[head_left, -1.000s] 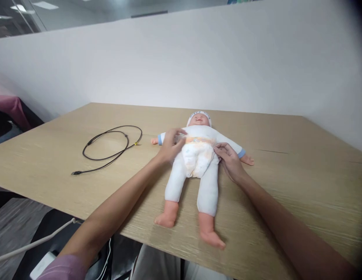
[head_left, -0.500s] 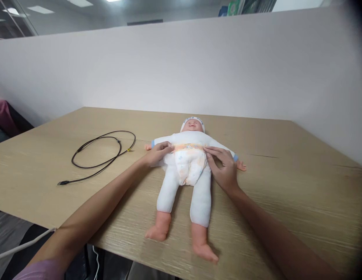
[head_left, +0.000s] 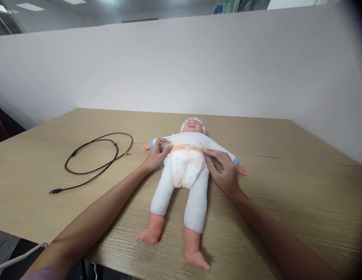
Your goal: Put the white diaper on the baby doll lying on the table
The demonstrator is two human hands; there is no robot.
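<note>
A baby doll [head_left: 195, 140] in a white outfit and printed cap lies on its back, feet toward me. Around its hips is a white diaper [head_left: 185, 167] with an orange patterned waistband. At the waistband's left end, my left hand [head_left: 158, 154] is closed, its thumb and fingers pinching the diaper's white side wing. On the opposite side, my right hand [head_left: 224, 171] has its fingertips and thumb closed on the diaper's right edge, near the waistband. What lies under those fingertips is hidden.
A looped black cable [head_left: 91, 172] with a plug lies on the wooden table [head_left: 274, 202] to the left. Behind the table stands a white partition [head_left: 181, 70]. A white cord [head_left: 20, 256] hangs by the near left edge.
The white wing that stuck out below my left hand is now gathered up into its fingers, and that hand is slightly raised. My right hand stays almost in place. The view has shifted slightly.
</note>
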